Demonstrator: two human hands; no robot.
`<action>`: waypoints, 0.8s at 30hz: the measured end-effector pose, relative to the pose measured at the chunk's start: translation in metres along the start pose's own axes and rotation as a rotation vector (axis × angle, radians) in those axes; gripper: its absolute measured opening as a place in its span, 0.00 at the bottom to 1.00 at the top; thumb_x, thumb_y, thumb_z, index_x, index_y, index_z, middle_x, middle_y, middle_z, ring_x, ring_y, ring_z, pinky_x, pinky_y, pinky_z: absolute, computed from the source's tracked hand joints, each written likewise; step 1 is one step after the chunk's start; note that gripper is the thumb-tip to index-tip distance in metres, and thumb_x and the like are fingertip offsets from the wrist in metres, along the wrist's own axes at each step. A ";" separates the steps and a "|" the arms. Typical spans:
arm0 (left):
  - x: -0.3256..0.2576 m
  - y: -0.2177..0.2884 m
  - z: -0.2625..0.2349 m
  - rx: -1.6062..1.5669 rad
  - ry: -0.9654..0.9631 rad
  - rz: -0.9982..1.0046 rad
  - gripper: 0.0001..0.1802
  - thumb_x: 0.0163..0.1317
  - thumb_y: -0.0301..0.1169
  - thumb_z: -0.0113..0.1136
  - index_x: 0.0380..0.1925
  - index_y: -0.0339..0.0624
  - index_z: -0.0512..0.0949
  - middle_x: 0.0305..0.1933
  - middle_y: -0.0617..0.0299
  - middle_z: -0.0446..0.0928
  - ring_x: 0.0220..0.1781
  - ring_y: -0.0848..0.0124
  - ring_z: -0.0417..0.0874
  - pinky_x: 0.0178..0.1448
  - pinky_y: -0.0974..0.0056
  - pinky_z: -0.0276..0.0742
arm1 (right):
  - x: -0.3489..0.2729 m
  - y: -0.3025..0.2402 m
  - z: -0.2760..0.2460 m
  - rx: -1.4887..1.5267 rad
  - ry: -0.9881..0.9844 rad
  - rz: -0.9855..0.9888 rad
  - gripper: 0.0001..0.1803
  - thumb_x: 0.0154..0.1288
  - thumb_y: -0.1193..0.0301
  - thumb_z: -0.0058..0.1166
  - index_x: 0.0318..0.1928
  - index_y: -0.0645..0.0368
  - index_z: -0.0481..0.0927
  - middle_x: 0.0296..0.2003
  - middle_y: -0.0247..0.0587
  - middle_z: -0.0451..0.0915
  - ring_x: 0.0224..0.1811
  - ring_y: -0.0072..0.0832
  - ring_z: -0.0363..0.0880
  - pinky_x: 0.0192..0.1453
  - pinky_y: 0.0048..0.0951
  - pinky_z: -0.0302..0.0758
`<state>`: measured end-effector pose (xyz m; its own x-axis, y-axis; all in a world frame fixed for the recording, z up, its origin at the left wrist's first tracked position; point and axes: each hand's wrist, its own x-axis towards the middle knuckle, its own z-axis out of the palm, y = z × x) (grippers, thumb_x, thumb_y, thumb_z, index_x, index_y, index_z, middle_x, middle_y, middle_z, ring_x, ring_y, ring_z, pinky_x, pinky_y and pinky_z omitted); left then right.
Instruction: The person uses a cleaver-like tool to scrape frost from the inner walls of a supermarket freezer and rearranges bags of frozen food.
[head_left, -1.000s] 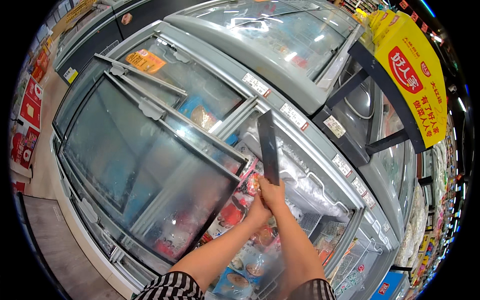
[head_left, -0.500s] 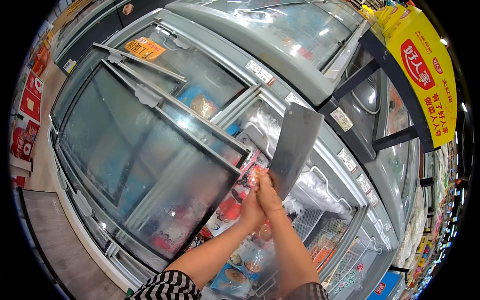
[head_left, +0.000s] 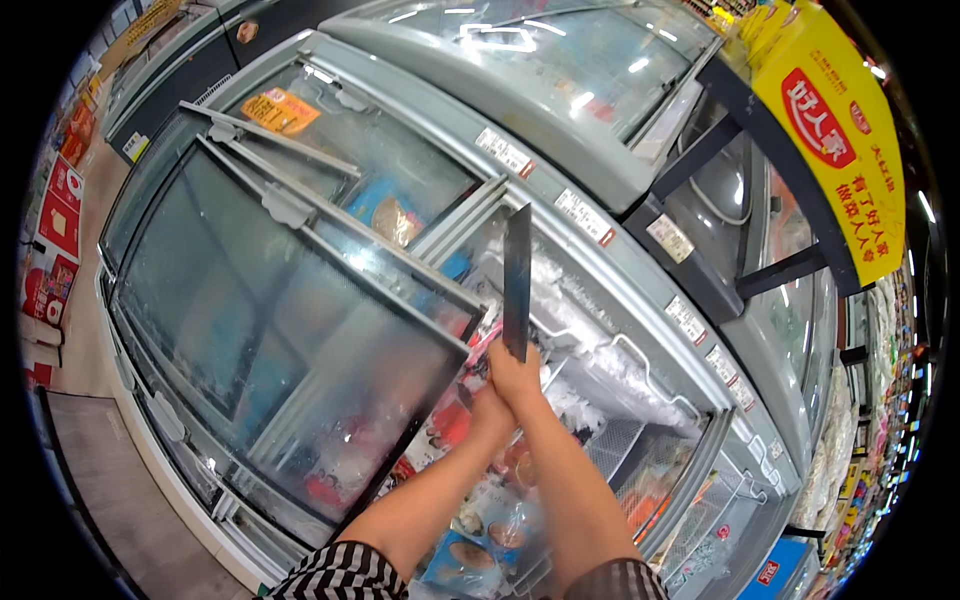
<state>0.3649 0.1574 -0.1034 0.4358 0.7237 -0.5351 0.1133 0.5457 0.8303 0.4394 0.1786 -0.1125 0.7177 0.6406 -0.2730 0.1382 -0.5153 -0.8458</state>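
Blade [head_left: 517, 285]: flat, dark, seen nearly edge-on, tip up, over open bay of chest freezer [head_left: 632, 268], just R of corner of glass lid [head_left: 290, 330]. Grip: R hand [head_left: 515, 370] closed at blade's low end, handle hidden; L hand [head_left: 488, 415] pressed against R, can't tell if it's on handle too.
Step (my read): two-handed hold, nr frost [head_left: 596, 318] on wall. Next move calls for firm wrists, edge kept off glass & bags [head_left: 470, 550] below.
Room: bay opens R twd wire basket [head_left: 615, 445]; lid edge tight on L; freezer rim bounds far side.
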 end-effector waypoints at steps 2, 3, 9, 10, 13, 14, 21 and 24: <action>0.003 -0.013 -0.006 0.218 0.023 0.118 0.20 0.56 0.37 0.55 0.44 0.36 0.71 0.40 0.43 0.77 0.45 0.47 0.77 0.45 0.53 0.72 | -0.010 -0.034 -0.005 0.149 -0.074 0.156 0.16 0.56 0.64 0.51 0.21 0.66 0.72 0.17 0.39 0.74 0.19 0.25 0.75 0.24 0.27 0.70; 0.001 -0.026 -0.014 0.331 0.040 0.159 0.19 0.56 0.37 0.55 0.44 0.36 0.71 0.40 0.43 0.77 0.45 0.47 0.77 0.45 0.53 0.72 | -0.018 -0.037 -0.002 0.218 -0.079 0.112 0.16 0.56 0.64 0.52 0.21 0.66 0.72 0.17 0.40 0.74 0.19 0.26 0.75 0.24 0.27 0.70; 0.007 -0.025 -0.006 0.186 0.020 0.207 0.20 0.53 0.40 0.58 0.40 0.37 0.72 0.39 0.43 0.78 0.44 0.50 0.79 0.44 0.54 0.72 | 0.005 -0.008 -0.003 0.109 -0.147 0.257 0.15 0.57 0.63 0.52 0.26 0.64 0.74 0.17 0.37 0.74 0.19 0.24 0.75 0.25 0.26 0.71; 0.004 -0.023 -0.004 0.168 0.031 0.177 0.20 0.53 0.40 0.58 0.39 0.37 0.73 0.38 0.44 0.78 0.43 0.50 0.79 0.43 0.54 0.72 | 0.001 -0.016 -0.003 0.091 -0.110 0.211 0.15 0.58 0.63 0.53 0.28 0.64 0.74 0.17 0.36 0.74 0.18 0.23 0.75 0.25 0.25 0.71; 0.002 -0.028 -0.010 0.294 0.078 0.192 0.21 0.52 0.40 0.60 0.41 0.37 0.72 0.37 0.45 0.79 0.42 0.49 0.79 0.42 0.54 0.72 | -0.021 -0.043 -0.003 0.262 -0.049 0.116 0.12 0.58 0.69 0.48 0.19 0.60 0.71 0.14 0.33 0.70 0.14 0.19 0.68 0.18 0.24 0.63; -0.003 -0.012 -0.012 0.367 0.080 0.233 0.22 0.51 0.40 0.60 0.42 0.37 0.72 0.37 0.45 0.79 0.42 0.49 0.79 0.43 0.54 0.72 | -0.023 -0.033 -0.002 0.418 -0.069 0.073 0.12 0.61 0.68 0.48 0.23 0.60 0.72 0.15 0.31 0.69 0.13 0.19 0.66 0.18 0.25 0.63; 0.008 -0.038 -0.010 0.148 0.055 0.079 0.23 0.54 0.40 0.58 0.46 0.40 0.71 0.39 0.44 0.78 0.44 0.47 0.78 0.44 0.53 0.72 | -0.007 -0.024 0.004 -0.018 -0.118 0.120 0.11 0.60 0.68 0.49 0.24 0.62 0.73 0.15 0.33 0.71 0.18 0.21 0.72 0.23 0.26 0.68; -0.007 -0.011 -0.015 0.349 0.040 0.147 0.23 0.53 0.41 0.59 0.47 0.40 0.72 0.40 0.45 0.78 0.45 0.49 0.78 0.45 0.55 0.72 | -0.016 -0.023 0.000 0.243 -0.046 0.056 0.14 0.58 0.65 0.49 0.22 0.63 0.74 0.14 0.35 0.72 0.16 0.23 0.72 0.22 0.28 0.68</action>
<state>0.3472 0.1526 -0.1109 0.4353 0.8036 -0.4060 0.3525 0.2628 0.8981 0.4243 0.1798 -0.0889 0.6869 0.6429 -0.3389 -0.0732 -0.4027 -0.9124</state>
